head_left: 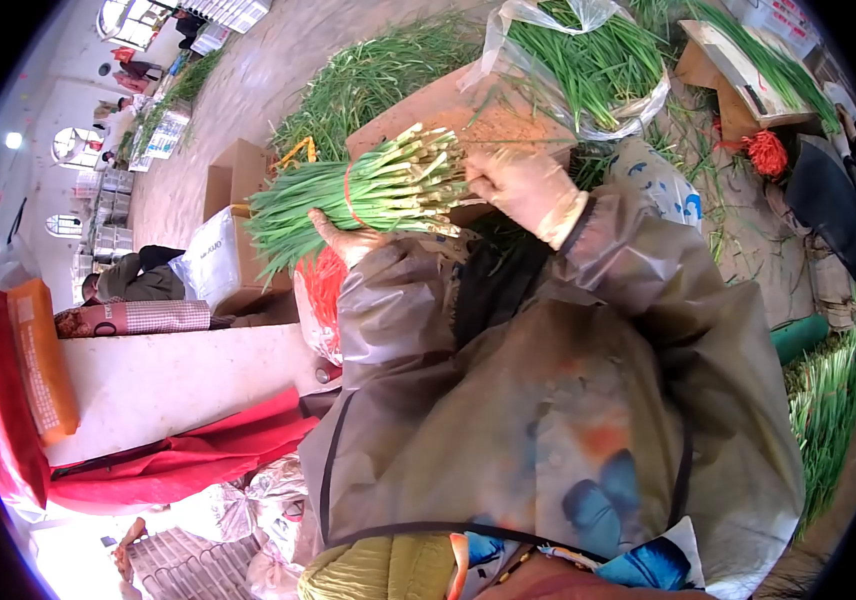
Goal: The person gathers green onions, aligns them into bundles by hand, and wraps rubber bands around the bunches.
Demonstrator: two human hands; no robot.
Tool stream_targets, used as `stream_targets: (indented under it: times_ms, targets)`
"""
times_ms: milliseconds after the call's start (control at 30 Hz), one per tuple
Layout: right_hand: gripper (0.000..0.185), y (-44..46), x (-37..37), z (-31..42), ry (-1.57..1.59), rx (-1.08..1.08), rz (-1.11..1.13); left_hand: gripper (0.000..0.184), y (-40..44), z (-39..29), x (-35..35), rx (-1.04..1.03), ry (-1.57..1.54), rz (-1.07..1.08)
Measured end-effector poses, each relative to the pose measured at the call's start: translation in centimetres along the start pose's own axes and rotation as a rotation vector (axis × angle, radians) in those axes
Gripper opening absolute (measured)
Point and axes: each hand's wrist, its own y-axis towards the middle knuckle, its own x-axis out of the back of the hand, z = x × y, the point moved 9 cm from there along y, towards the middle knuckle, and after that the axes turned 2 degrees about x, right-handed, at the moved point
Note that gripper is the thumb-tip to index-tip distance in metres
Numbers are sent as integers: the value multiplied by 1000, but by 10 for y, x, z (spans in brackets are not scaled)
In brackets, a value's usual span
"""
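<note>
A bunch of chives point(388, 185) lies across in front of me, leaves to the left and pale cut ends to the right. One red band point(348, 196) circles its middle. My left hand point(348, 240) is wrapped around the leafy side from below, its thumb showing against the leaves. Beside the cut ends is my right hand point(523, 190), with curled fingers close to or touching the stalks; what they pinch, if anything, is hidden. Beneath the bunch is a brown board point(508, 110) scattered with bits of green.
Loose greens point(378, 85) are heaped beyond the board. An open plastic bag point(648, 105) holds more stalks. Red twine point(320, 290) hangs near my left forearm; another red bundle point(766, 152) lies by a wooden stool point(733, 85). A cardboard box point(233, 180) and white tabletop point(178, 385) are at left.
</note>
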Motion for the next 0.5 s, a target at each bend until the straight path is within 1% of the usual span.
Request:
stream_targets:
  times_ms: [33,67,100,133,167,200,233,300,333,367,400,433,467,500]
  targets:
    - [8,-1,12,0,-35,4,-5,82,4,-6,9,-14,-4,-41]
    - [7,-5,23,-4,18,18,-13,83,1,-10,7,-1,29,-38]
    - [5,-10,31,-9,290,1,87,83,-4,-15,7,-13,29,-40]
    - [3,-20,42,-17,525,-160,229,82,-15,-19,-3,-39,89,-56]
    - [4,-31,55,-30,726,-331,216,82,-19,-25,-10,-67,149,-70]
    - [6,-36,70,-50,767,-343,168,86,4,-38,24,-12,167,-4]
    - [7,-46,69,-103,676,-393,117,85,6,-45,27,-41,198,19]
    - [18,-53,72,-138,-665,-330,382,83,-14,-47,6,-194,218,-164]
    - [25,-44,64,-107,-556,-166,221,82,-19,-41,-6,-183,216,-100]
    - [28,-31,63,-49,-193,-77,107,82,-12,-26,-16,73,-208,597]
    - [31,-21,37,-33,380,-148,145,82,-9,-22,-16,75,-202,640]
    - [37,-13,21,-14,589,-162,89,83,-8,-19,-19,76,-195,683]
    - [35,-3,10,0,566,-181,19,85,-1,-19,2,-99,213,9]
    - [31,5,0,6,423,-172,32,90,-9,1,-19,348,-369,616]
